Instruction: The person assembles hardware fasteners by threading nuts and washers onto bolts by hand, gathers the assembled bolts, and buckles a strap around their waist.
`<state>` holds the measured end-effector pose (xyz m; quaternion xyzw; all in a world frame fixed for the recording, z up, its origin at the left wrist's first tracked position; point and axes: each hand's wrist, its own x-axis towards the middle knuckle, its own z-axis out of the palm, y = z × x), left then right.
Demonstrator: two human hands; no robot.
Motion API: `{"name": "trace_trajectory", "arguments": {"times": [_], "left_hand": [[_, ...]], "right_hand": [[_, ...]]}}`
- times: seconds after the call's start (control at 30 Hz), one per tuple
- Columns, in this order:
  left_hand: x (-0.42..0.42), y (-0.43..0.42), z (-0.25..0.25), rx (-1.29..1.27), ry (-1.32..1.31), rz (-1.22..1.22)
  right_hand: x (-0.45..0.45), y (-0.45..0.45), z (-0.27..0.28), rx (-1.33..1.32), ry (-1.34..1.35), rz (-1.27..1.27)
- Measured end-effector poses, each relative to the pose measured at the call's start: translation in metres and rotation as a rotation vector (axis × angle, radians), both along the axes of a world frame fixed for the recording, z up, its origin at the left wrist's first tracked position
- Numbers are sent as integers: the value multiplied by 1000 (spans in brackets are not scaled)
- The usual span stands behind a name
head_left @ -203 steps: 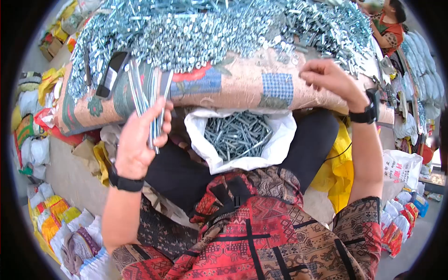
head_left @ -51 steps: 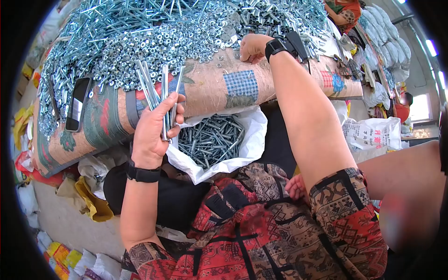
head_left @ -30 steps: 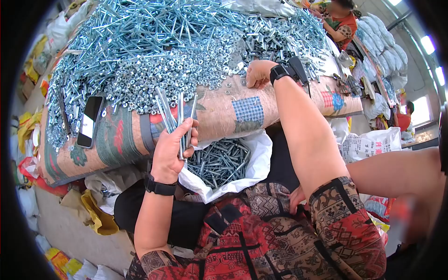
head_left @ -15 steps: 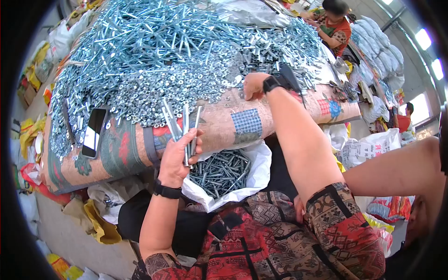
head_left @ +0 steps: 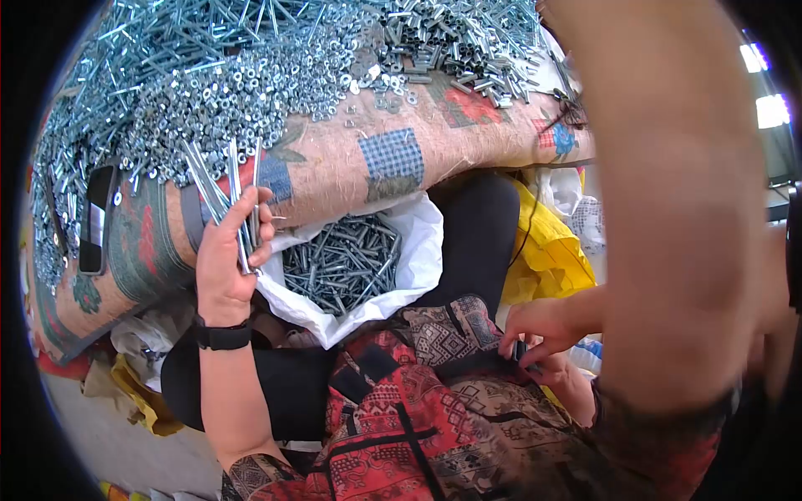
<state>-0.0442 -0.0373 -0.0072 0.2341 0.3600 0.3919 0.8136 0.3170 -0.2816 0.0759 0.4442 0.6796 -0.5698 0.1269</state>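
Observation:
My left hand is closed round several long silver rods, which stick up from between the thumb and fingers in front of the cloth-covered table edge. Just right of that hand, a white sack stands open with many metal bolt-like pieces inside. My right forearm rises large and blurred up the right side; its hand lies beyond the top of the view. Another person's two hands hold a small dark thing at the waist of my patterned garment.
Heaps of nuts, rods and short metal tubes cover the table's far part. A phone lies at the left. Below the table's right part hangs a yellow sack with a dark cord across it.
My right hand has left the table edge and gone up out of view. The other person's hands have come together at my waist. The view has shifted; my left hand still grips the rods.

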Motion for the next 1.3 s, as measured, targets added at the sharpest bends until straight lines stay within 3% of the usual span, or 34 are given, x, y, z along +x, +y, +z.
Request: {"name": "trace_trajectory", "arguments": {"times": [0.13, 0.2, 0.3, 0.43, 0.5, 0.53, 0.63, 1.3], "left_hand": [[-5, -2, 3, 12, -18, 26], [-7, -2, 4, 11, -23, 30], [-10, -3, 3, 9, -27, 41], [-12, -3, 2, -1, -24, 28], [-12, -2, 1, -5, -23, 30], [-12, -2, 1, -5, -17, 31], [-10, -1, 2, -5, -11, 28], [-10, -2, -1, -28, -63, 19]], "right_hand": [[-9, 11, -4, 36, 9, -65], [-26, 38, -6, -73, -400, 180], [-40, 57, -24, -174, -549, 47], [-43, 75, -28, -102, -377, 20], [-39, 79, -27, -86, -228, 403], [-48, 81, -23, -88, -225, 402], [-76, 82, -10, -253, -642, 651], [-71, 23, -15, 83, -723, 575]]}}
